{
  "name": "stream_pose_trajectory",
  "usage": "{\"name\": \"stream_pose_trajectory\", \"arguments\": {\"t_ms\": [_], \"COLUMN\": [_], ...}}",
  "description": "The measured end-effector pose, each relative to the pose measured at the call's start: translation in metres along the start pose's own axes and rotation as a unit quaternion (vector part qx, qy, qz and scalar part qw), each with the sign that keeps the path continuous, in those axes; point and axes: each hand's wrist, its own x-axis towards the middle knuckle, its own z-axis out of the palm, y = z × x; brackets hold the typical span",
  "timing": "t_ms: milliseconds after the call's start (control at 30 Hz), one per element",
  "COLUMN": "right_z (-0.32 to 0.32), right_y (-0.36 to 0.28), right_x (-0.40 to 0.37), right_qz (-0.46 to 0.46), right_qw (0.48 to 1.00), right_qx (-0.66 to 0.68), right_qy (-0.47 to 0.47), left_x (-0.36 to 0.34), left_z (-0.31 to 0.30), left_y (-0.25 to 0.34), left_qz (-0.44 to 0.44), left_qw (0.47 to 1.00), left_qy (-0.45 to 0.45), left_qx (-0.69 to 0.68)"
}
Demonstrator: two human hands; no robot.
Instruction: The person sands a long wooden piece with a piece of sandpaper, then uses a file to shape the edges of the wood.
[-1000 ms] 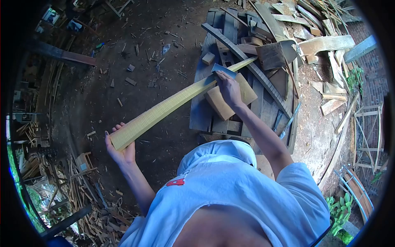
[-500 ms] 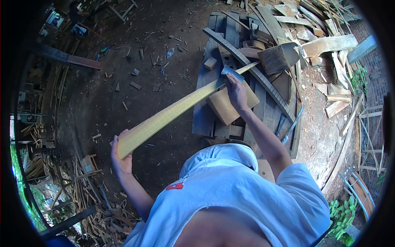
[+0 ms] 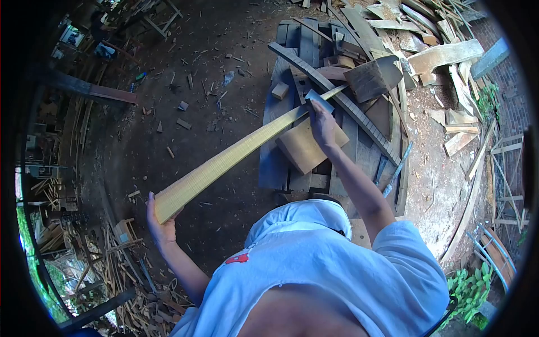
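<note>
A long, pale yellow wooden strip [image 3: 224, 160] slants from lower left to upper right. My left hand [image 3: 163, 224] is wrapped round its near, wider end. Toward the far, narrow end, my right hand [image 3: 322, 124] presses a blue sheet [image 3: 319, 101] against the strip. Under that part lies a light brown wooden block [image 3: 307, 147]. The strip's tip reaches over a long dark slatted bar [image 3: 359, 115], close to a big dark wood block [image 3: 368, 80].
Planks [image 3: 275, 163] form a low platform under the blocks, with a small wood cube [image 3: 280, 90] and blue-handled tools [image 3: 397, 168] on it. Wood scraps [image 3: 443, 56] are heaped at upper right. Another person [image 3: 100, 33] is at upper left.
The strip's near end and my left hand have shifted slightly left and down. My right hand and the blue sheet remain near the narrow end. The whole view has shifted a little.
</note>
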Motion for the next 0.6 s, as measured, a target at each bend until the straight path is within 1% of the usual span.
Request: {"name": "stream_pose_trajectory", "arguments": {"t_ms": [33,100,167,200,267,300,333,367,400,433,467,500,533,567,600], "right_z": [0.005,0.000,-0.002,-0.001,-0.007,-0.003,0.000,-0.002,-0.006,-0.010,-0.006,-0.008,-0.013,-0.019,0.011], "right_y": [-0.019,-0.081,-0.104,-0.099,-0.067,-0.038,-0.006,0.014,0.032,0.035,0.034,0.022,0.004,-0.036,-0.028], "right_x": [-0.008,-0.036,-0.052,-0.049,-0.036,-0.021,-0.008,0.005,0.015,0.021,0.022,0.023,0.022,0.012,-0.007], "right_qz": [-0.009,-0.129,-0.246,-0.246,-0.202,-0.147,-0.116,-0.124,-0.079,-0.035,-0.041,0.005,0.050,0.060,-0.094], "right_qw": [1.000,0.990,0.960,0.960,0.974,0.986,0.993,0.991,0.996,0.997,0.997,0.996,0.991,0.991,0.994], "right_qx": [0.025,0.030,0.017,0.019,0.041,0.057,0.024,-0.029,-0.048,-0.067,-0.063,-0.079,-0.095,-0.029,0.005], "right_qy": [-0.005,-0.051,-0.132,-0.132,-0.093,-0.057,-0.025,0.039,0.022,0.004,-0.001,-0.038,-0.075,-0.120,-0.048], "left_x": [-0.002,-0.003,0.000,0.002,-0.001,-0.003,-0.003,-0.003,-0.007,-0.013,-0.016,-0.014,-0.011,-0.007,-0.001], "left_z": [0.002,0.003,0.003,0.003,-0.002,-0.004,-0.005,-0.006,0.002,0.016,0.024,0.022,0.018,0.014,0.009], "left_y": [0.002,0.001,0.003,0.004,0.001,-0.002,-0.004,-0.005,-0.005,-0.006,-0.006,-0.007,-0.011,-0.016,-0.018], "left_qz": [-0.007,-0.016,-0.020,-0.019,-0.015,-0.014,-0.017,-0.020,-0.018,-0.013,-0.006,-0.002,0.001,0.006,-0.002], "left_qw": [1.000,1.000,1.000,1.000,1.000,1.000,1.000,0.998,0.998,0.987,0.963,0.964,0.949,0.930,0.910], "left_qy": [-0.005,-0.010,0.003,0.004,-0.003,0.002,-0.025,-0.052,-0.048,-0.096,-0.141,-0.132,-0.115,-0.100,-0.162], "left_qx": [-0.001,-0.002,0.008,0.010,0.022,0.020,0.000,-0.019,-0.020,-0.126,-0.230,-0.232,-0.293,-0.354,-0.383]}}
